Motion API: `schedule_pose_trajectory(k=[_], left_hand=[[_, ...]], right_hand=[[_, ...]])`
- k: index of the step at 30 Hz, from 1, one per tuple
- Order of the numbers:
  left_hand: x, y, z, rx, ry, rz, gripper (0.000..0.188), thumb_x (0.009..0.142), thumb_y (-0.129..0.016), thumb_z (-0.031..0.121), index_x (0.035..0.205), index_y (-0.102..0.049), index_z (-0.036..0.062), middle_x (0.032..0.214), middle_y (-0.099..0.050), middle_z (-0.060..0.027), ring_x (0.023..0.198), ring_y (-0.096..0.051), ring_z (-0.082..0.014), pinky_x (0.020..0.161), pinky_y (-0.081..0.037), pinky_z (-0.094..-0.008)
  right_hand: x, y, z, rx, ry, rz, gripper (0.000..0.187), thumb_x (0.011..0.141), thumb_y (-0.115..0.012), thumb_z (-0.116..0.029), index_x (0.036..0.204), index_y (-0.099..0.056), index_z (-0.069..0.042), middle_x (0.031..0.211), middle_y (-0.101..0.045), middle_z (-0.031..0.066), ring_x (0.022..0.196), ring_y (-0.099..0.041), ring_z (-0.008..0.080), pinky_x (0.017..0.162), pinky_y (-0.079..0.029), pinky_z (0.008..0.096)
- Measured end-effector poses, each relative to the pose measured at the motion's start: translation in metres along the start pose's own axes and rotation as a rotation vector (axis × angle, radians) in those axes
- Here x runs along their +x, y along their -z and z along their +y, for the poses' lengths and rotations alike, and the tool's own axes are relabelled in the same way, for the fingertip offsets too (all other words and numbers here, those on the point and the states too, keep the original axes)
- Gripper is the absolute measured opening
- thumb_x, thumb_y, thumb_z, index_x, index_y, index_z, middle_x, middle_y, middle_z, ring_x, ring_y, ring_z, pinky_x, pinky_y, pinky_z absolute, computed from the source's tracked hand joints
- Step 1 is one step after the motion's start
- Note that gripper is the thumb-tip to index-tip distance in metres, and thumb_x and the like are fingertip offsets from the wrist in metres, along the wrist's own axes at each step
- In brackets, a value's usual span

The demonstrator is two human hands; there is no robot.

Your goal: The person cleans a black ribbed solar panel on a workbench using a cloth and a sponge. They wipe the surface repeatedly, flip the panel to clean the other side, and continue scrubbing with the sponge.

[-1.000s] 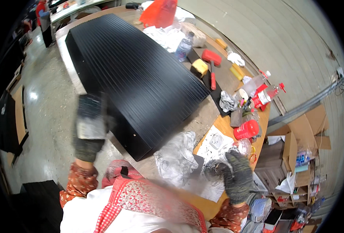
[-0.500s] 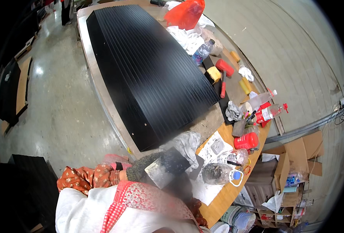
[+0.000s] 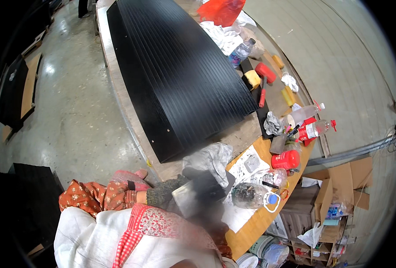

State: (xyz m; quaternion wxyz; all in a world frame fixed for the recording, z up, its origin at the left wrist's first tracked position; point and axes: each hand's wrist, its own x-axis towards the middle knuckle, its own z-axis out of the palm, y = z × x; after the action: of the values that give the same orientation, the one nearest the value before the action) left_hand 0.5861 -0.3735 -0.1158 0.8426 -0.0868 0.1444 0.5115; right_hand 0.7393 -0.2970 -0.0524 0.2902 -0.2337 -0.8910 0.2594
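My left hand (image 3: 164, 193), in a dark grey knitted glove, is by my body at the near end of the table. It closes on a flat dark block (image 3: 204, 186) with a pale, dusty end; the block hides its fingertips. My right sleeve (image 3: 221, 237) shows low down, but a dark blur covers the right hand beside the block. A crumpled grey rag (image 3: 210, 160) lies just beyond the block. Farther off, a long black ribbed panel (image 3: 180, 76) rests on the table. A pink knitted item (image 3: 133, 179) sits behind my left wrist, its kind unclear.
Right of the panel lie a red-headed mallet (image 3: 265, 73), a yellow block (image 3: 252, 79) and several bottles. A large clear jug (image 3: 247, 195) with a blue cap and a red container (image 3: 285, 159) stand near the wooden edge. Cardboard boxes (image 3: 341, 185) are beyond the table at right.
The view has shifted slightly, so the table's things sit farther right. The block has turned a little and blurs more; my left hand stays at it.
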Motion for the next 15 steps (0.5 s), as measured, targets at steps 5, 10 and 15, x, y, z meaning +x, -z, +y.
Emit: schedule_pose_trajectory(k=[5, 10, 15], left_hand=[[-0.002, 0.011, 0.009, -0.121, -0.021, 0.058, 0.036, 0.096, -0.051, 0.018, 0.116, -0.059, -0.0098, 0.105, -0.069, -0.0205, 0.089, -0.069, -0.0316, 0.085, -0.054, -0.0398], [-0.029, 0.045, 0.045, 0.736, -0.625, 0.191, 0.032, 0.097, -0.052, 0.020, 0.108, -0.065, -0.0077, 0.103, -0.071, -0.0184, 0.090, -0.069, -0.0269, 0.086, -0.053, -0.0383], [-0.062, 0.006, 0.108, 1.149, -0.875, 0.438, 0.023, 0.095, -0.059, 0.016, 0.109, -0.068, -0.0003, 0.104, -0.069, -0.0105, 0.097, -0.063, -0.0173, 0.090, -0.050, -0.0319]], right_hand=[[0.020, 0.033, 0.004, 0.278, -0.223, 0.231, 0.057, 0.082, -0.073, -0.020, 0.131, -0.053, 0.002, 0.120, -0.062, 0.0190, 0.111, -0.060, 0.0347, 0.096, -0.048, 0.0414], [0.034, 0.031, 0.049, 0.194, -0.346, 0.223, 0.079, 0.077, -0.080, -0.023, 0.140, -0.042, 0.004, 0.124, -0.059, 0.0215, 0.114, -0.060, 0.0332, 0.096, -0.048, 0.0390], [0.050, 0.023, 0.021, -0.042, -0.420, 0.212, 0.086, 0.071, -0.084, -0.024, 0.139, -0.042, 0.008, 0.125, -0.058, 0.0235, 0.117, -0.058, 0.0339, 0.097, -0.048, 0.0395]])
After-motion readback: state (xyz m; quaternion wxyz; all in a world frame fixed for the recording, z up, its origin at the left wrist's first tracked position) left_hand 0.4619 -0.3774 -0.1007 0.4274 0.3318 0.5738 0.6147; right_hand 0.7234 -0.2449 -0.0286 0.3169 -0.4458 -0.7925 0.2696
